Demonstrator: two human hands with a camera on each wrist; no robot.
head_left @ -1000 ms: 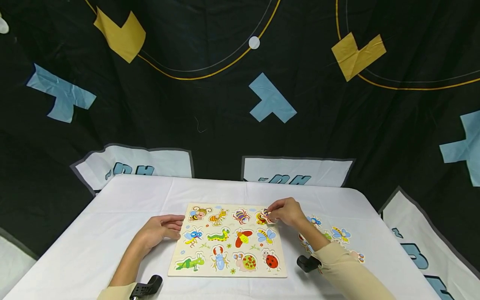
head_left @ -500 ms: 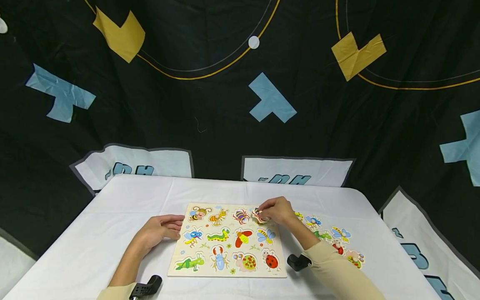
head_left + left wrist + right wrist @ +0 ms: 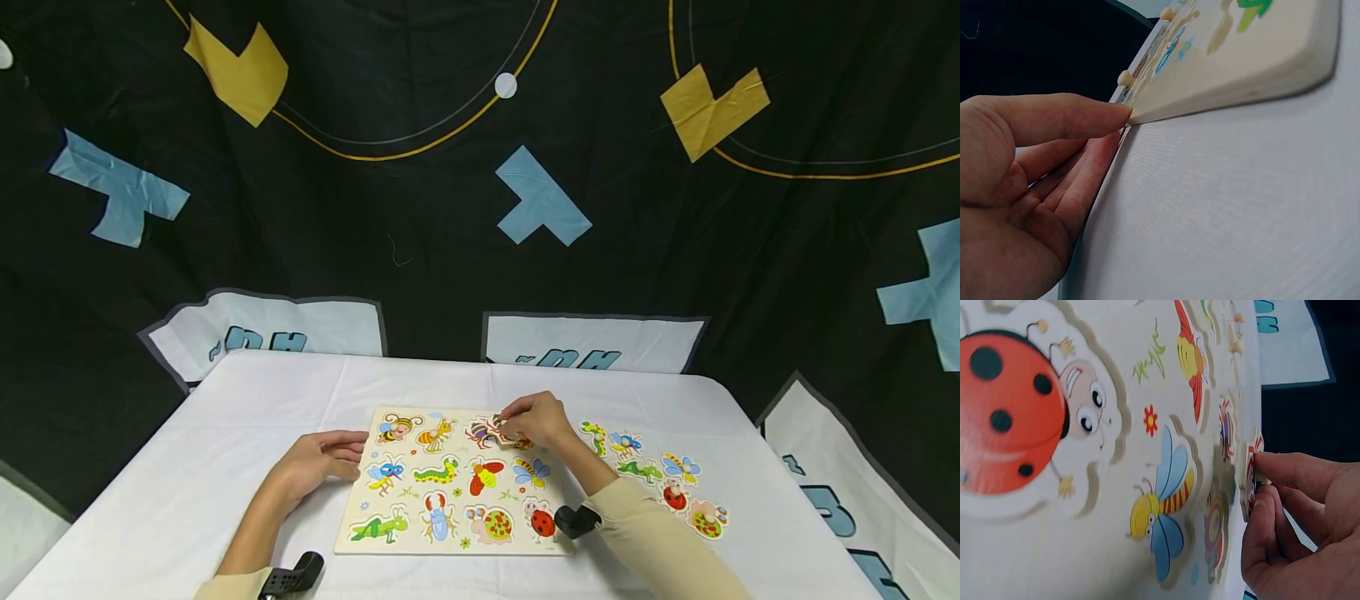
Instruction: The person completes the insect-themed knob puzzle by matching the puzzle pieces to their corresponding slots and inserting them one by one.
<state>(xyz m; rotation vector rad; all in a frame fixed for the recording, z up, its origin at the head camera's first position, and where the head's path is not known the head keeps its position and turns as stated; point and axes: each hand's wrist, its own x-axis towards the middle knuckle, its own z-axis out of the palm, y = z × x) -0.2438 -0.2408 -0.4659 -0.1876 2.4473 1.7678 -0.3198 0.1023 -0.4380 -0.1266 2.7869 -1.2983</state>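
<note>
A wooden insect puzzle board [image 3: 408, 542] lies flat on the white table. My left hand [image 3: 318, 462] is at its left side, fingers mostly extended, thumb and fingertips against the edge in the left wrist view. My right hand [image 3: 536, 417] holds a spider puzzle piece [image 3: 1249, 481], its red legs showing, pinched by its knob between thumb and fingers. The piece is tilted close over the printed spider recess [image 3: 1227, 428] in the top row. Beside it, the butterfly-like recess [image 3: 1213, 534] is partly hidden by the hand in the head view.
Several loose insect pieces lie right of the board, among them a ladybug [image 3: 673, 496], a snail [image 3: 707, 518] and a grasshopper [image 3: 639, 471]. Round knobs [image 3: 1125, 78] stand up from the board's far left part. A black curtain [image 3: 442, 275] hangs behind the table.
My right hand has moved left over the top row with the spider piece, from the rightmost recess to the spider recess. My left hand stays at the board's edge.
</note>
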